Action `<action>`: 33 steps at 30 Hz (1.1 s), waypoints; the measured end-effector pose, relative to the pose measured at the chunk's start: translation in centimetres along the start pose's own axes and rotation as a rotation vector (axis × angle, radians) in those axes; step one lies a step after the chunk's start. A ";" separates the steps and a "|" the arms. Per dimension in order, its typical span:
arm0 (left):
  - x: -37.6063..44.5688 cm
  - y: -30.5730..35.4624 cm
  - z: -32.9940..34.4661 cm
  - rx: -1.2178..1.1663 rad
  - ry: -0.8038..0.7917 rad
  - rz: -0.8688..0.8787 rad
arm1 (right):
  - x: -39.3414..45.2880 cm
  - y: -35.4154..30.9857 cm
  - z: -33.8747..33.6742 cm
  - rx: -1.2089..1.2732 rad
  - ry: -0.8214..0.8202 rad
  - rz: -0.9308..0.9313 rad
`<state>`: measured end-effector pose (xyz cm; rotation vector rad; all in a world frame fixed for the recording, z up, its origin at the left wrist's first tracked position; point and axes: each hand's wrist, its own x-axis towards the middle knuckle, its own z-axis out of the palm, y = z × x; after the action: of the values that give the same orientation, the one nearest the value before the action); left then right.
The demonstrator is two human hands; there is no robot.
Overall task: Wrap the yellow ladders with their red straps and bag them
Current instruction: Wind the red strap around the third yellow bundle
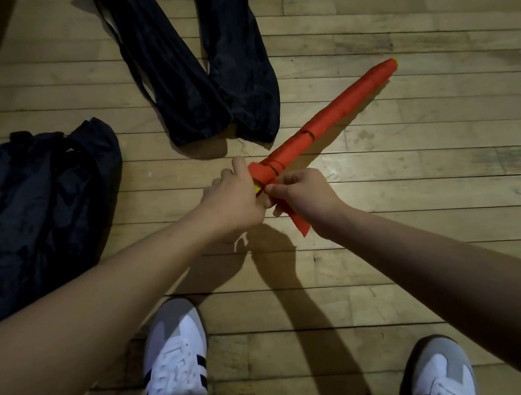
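Observation:
A long ladder bundle (334,113) wound in red strap slants from the middle of the view toward the upper right, with yellow showing at both tips. My left hand (235,197) grips its near end. My right hand (302,196) pinches the loose red strap tail (299,223), which hangs down below that end. Two flat black bags (198,72) lie side by side on the floor beyond the bundle. A fuller black bag (36,208) lies at the left.
The wooden plank floor (421,208) stretches open to the right. My two white and grey sneakers (176,370) stand at the bottom of the view. A dark shadowed strip runs along the upper left edge.

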<state>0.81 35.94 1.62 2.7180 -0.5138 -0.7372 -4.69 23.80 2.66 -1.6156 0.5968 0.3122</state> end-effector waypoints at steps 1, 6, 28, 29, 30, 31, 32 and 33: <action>0.0 0.0 -0.2 0.007 -0.026 0.001 | 0.1 0.1 -0.1 0.007 0.012 0.010; -0.1 0.0 -1.3 0.128 -0.101 0.058 | 0.0 1.1 -0.6 0.074 0.044 0.068; -0.4 -1.2 -1.0 0.065 0.168 0.189 | 0.9 1.5 -0.3 -0.207 0.195 -0.319; -0.4 -1.3 -1.0 0.042 0.162 0.179 | 1.0 1.9 -0.5 -0.331 0.206 -0.354; -0.3 -1.4 -1.0 0.019 0.155 0.170 | 0.9 2.0 -0.7 -0.432 0.199 -0.378; -0.2 -1.5 -0.9 -0.007 0.145 0.160 | 0.7 2.1 -0.8 -0.509 0.183 -0.409; -0.1 -1.6 -0.8 -0.032 0.135 0.157 | 0.5 2.2 -0.9 -0.564 0.161 -0.450; -0.1 -1.7 -0.6 -0.048 0.132 0.157 | 0.3 2.2 -0.9 -0.614 0.139 -0.492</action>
<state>1.54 37.57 1.58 2.6233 -0.6596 -0.5189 -5.77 22.80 0.77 -2.3250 0.1870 0.0079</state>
